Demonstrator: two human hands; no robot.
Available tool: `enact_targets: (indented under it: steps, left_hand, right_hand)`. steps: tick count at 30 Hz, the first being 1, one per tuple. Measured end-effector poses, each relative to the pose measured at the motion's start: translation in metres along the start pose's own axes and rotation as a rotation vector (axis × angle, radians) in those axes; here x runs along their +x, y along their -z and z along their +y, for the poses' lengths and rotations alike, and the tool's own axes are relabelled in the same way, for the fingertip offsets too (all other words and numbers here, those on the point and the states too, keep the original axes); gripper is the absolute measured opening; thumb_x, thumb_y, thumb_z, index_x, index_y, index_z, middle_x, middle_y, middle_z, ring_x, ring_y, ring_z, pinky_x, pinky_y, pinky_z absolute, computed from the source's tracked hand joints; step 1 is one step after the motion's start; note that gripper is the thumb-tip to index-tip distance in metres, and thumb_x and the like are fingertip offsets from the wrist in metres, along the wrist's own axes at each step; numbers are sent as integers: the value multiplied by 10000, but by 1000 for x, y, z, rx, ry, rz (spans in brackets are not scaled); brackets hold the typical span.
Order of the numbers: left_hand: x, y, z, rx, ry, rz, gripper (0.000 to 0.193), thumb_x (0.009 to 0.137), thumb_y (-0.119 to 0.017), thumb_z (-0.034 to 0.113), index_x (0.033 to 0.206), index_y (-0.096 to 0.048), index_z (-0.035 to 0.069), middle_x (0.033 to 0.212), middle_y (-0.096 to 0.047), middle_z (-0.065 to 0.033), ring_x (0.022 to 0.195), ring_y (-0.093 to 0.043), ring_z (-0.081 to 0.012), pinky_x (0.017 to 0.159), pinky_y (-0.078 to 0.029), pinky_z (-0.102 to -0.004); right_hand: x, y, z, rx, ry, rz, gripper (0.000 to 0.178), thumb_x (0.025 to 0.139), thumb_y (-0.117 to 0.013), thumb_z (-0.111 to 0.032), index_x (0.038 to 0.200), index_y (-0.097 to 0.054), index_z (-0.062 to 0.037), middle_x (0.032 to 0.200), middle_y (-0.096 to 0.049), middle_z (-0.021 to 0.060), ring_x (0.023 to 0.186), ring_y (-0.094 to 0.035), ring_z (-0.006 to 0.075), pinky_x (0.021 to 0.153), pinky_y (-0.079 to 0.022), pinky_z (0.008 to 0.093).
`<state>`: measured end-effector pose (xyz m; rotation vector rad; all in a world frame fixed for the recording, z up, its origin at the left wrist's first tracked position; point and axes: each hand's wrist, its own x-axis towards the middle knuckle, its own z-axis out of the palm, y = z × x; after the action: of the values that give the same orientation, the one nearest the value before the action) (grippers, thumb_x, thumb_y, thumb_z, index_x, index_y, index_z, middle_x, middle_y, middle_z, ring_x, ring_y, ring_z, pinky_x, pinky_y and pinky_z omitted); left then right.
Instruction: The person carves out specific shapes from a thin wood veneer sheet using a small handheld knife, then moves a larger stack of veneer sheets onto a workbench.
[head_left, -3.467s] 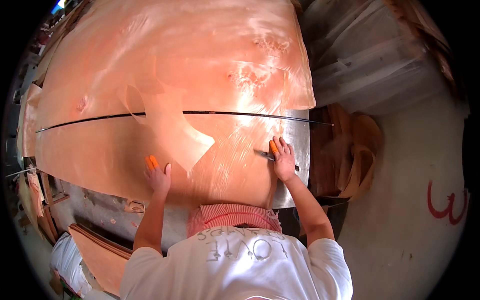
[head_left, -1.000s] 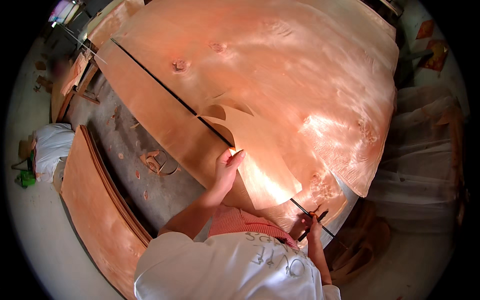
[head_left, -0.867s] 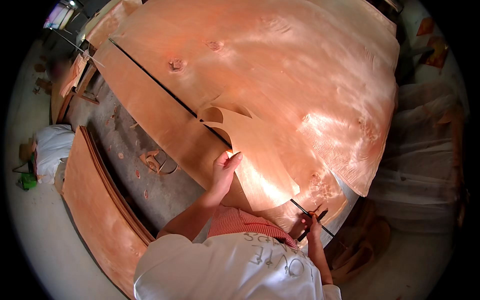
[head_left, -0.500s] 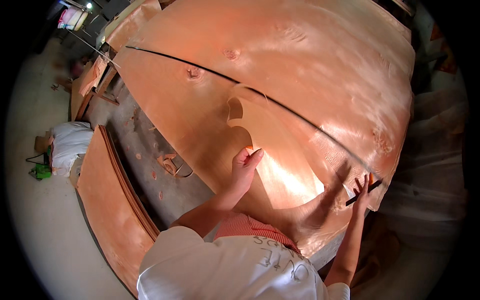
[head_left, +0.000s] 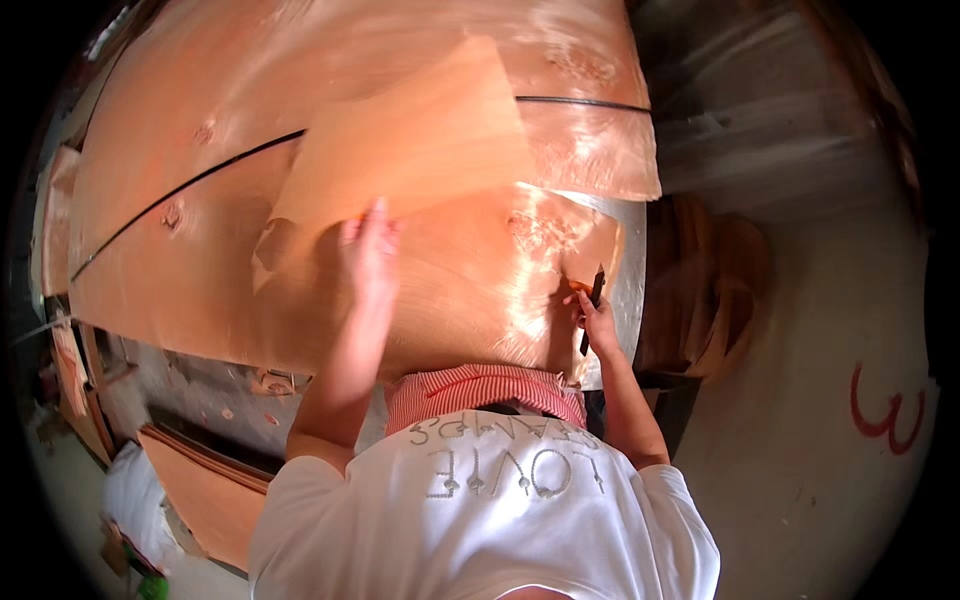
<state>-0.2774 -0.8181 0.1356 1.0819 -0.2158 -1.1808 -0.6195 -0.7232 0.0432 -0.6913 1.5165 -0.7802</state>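
A loose piece of thin wood veneer [head_left: 420, 130] lies slantwise over a large veneer sheet [head_left: 440, 300], across part of a long dark line. At the piece's near edge is my left hand [head_left: 372, 250], smeared by motion, with a bit of orange at a finger. Whether its fingers still grip the edge is unclear. My right hand [head_left: 594, 318] is closed around a slim flat black tool [head_left: 598, 287] with a pointed end, over the right end of the sheets. Something orange shows at its fingers too.
A stack of veneer sheets [head_left: 205, 500] stands at the lower left, beside a white sack [head_left: 140, 505]. Curled veneer scraps [head_left: 715, 290] lie past the table's right end. The dark line [head_left: 190, 188] runs across the sheet. Offcuts [head_left: 275, 382] lie on the floor.
My view has turned to the right. The loose veneer piece, pinched in my left hand before, has swung out flatter and farther over the sheet. My right hand keeps hold of the black tool.
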Motion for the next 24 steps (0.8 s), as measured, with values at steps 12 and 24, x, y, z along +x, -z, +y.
enact_targets:
  steps: [12, 24]
  left_hand:
    - [-73, 7, -165, 570, 754, -300, 252, 836, -619, 235, 981, -538, 46, 810, -577, -29, 710, -585, -123, 611, -476, -227]
    - [-4, -34, -63, 1951, -12, -1099, 402, 818, -576, 369, 951, -609, -9, 858, -630, -143, 775, -625, -235, 668, -480, -337]
  right_hand:
    - [11, 14, 33, 840, -35, 498, 435, 879, -480, -446, 983, -568, -33, 808, -603, 19, 638, -564, 128, 553, -448, 258]
    - [19, 33, 13, -26, 62, 303, 197, 790, -655, -170, 875, -599, -1, 733, -586, 1, 673, -527, 69, 608, -435, 225]
